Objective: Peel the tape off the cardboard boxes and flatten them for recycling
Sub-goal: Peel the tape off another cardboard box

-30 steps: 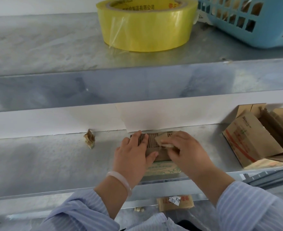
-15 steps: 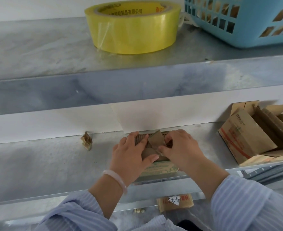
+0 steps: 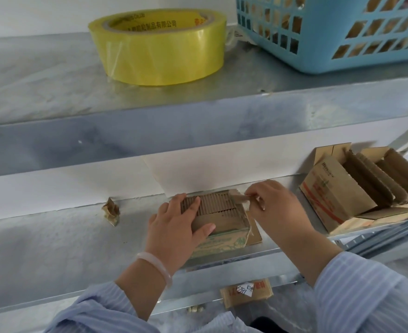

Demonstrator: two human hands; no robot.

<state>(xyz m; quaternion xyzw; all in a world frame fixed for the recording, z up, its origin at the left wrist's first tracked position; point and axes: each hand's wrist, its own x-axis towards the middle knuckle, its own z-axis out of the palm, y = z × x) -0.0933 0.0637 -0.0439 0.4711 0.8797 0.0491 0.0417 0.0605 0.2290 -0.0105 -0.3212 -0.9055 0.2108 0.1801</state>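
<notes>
**Head view.** The small cardboard box (image 3: 224, 216) stands on the lower metal shelf (image 3: 53, 248), near its front edge. Its left part is hidden under the left hand (image 3: 174, 227), which lies flat on the ribbed top, fingers straight and pressing, gripping nothing. The right hand (image 3: 277, 207) pinches a pale strip of tape (image 3: 240, 197) at the box's far right corner. The strip is lifted off the top there; I cannot tell how much of it is stuck down along the side. The green print on the box front is too blurred for me to read. A white bracelet (image 3: 154, 263) circles the left wrist, and both striped sleeves are cut off by the lower frame edge. To the right, a group of opened boxes (image 3: 335, 195) leans on the same shelf. A crumpled wad of tape (image 3: 111, 210) lies to the left, well apart from the box. On the upper shelf (image 3: 41, 75) sit a yellow tape roll (image 3: 159, 46) and a blue basket (image 3: 342, 66). The basket is cropped at top and right, and its contents are unclear. Below the shelf edge a carton (image 3: 261, 290) with a handwritten label shows in part. A white wall (image 3: 78, 188) stands behind the shelves
</notes>
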